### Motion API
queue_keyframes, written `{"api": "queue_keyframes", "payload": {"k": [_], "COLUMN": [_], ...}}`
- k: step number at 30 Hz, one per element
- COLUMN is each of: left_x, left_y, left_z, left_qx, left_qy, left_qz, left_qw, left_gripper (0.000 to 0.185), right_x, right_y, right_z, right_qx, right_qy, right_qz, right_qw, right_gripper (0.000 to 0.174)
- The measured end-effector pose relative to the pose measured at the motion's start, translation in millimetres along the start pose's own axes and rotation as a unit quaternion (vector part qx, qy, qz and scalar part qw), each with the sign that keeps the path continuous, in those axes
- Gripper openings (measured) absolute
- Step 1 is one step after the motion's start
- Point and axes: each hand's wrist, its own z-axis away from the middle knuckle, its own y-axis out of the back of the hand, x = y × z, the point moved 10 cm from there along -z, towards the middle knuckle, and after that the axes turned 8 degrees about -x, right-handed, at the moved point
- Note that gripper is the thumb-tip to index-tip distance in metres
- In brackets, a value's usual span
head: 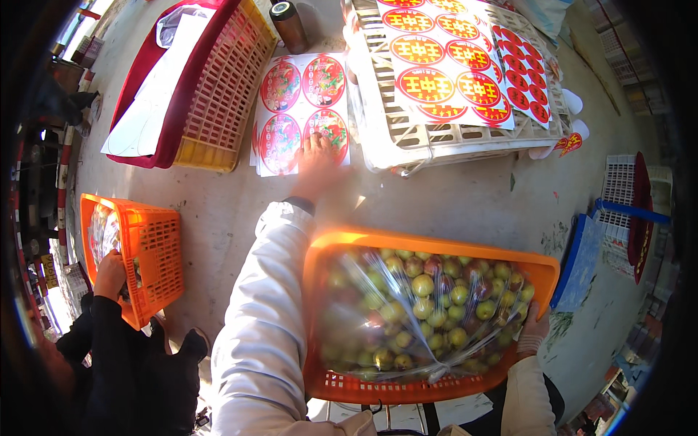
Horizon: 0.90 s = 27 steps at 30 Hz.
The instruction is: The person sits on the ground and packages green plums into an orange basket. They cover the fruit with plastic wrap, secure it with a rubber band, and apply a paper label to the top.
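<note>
My left hand (318, 162) is stretched forward over a stack of printed sticker sheets (281, 139) on the floor. Its fingertips touch a round red sticker (327, 128) at the lower right; whether they pinch it is unclear. Close in front of me is an orange plastic crate (431, 242), tilted towards me. Inside lie many green and reddish plums (436, 305) under a clear plastic bag (403, 297), its gathered end near the crate's near side. My right hand (531, 329) grips the crate's right rim.
Beyond the sheets, a white crate (403, 152) bears more red-and-yellow sticker sheets (431, 60). A yellow crate (212, 109) with red cloth (174, 131) and a dark bottle (289, 27) stand nearby. At left, another person's hand (110, 275) is at a second orange crate (158, 256).
</note>
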Motion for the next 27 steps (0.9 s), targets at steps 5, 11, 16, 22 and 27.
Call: {"api": "queue_keyframes", "payload": {"k": [5, 11, 16, 22, 27], "left_x": [7, 3, 11, -35, -60], "left_y": [-7, -10, -7, 32, 162], "left_z": [-4, -11, -15, -4, 66], "left_qx": [0.023, -0.046, -0.049, 0.012, 0.173], "left_qy": [0.084, 0.099, 0.010, 0.073, 0.160], "left_qz": [-0.043, -0.018, -0.071, 0.186, 0.136], "left_qw": [0.995, 0.994, 0.996, 0.980, 0.962], "left_gripper": [0.091, 0.078, 0.059, 0.033, 0.028], "right_x": [-4, -2, 5, 11, 21], "right_y": [0, -1, -1, -1, -8], "right_z": [0, 2, -1, -3, -10], "right_qx": [-0.006, 0.002, 0.011, -0.009, -0.016], "right_qy": [-0.005, -0.016, -0.017, -0.032, -0.048], "right_qz": [-0.016, -0.046, -0.004, 0.072, 0.084], "right_qw": [1.000, 0.999, 1.000, 0.997, 0.995], "right_gripper": [0.048, 0.050, 0.051, 0.059, 0.064]}}
